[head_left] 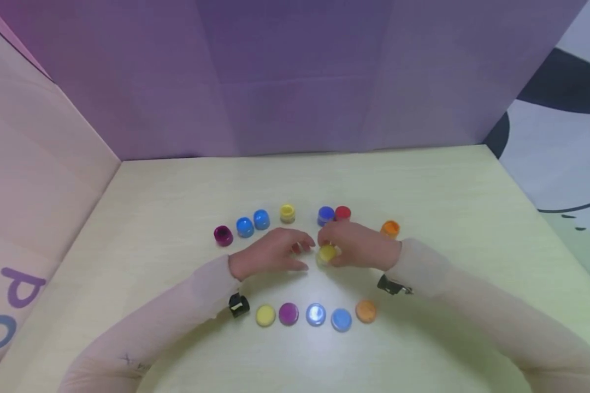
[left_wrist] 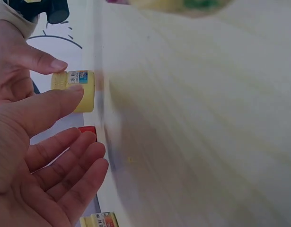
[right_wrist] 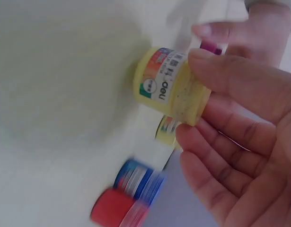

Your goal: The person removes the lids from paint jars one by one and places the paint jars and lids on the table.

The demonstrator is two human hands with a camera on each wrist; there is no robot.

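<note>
A small yellow paint jar [right_wrist: 166, 85] with a printed label is pinched between the thumb and fingers of my right hand [head_left: 361, 244], at the middle of the table. In the right wrist view its ridged cap end lies against the fingertips. Beside it on the left, my left hand [head_left: 275, 252] has loosely bent, spread fingers and holds nothing. The left thumb overlaps the yellow jar [left_wrist: 86, 101] in the left wrist view. Just beyond the right hand stand a dark blue jar [head_left: 326, 215] and a red jar [head_left: 342, 213], the red one partly hidden by that hand.
Farther back stand open jars: purple [head_left: 223, 236], two blue [head_left: 245, 227], yellow [head_left: 287, 213] and orange [head_left: 390, 229]. Nearer the body lies a row of round lids: yellow [head_left: 265, 315], purple [head_left: 288, 314], two blue [head_left: 341, 320], orange [head_left: 366, 311]. A purple panel [head_left: 295, 82] closes the back.
</note>
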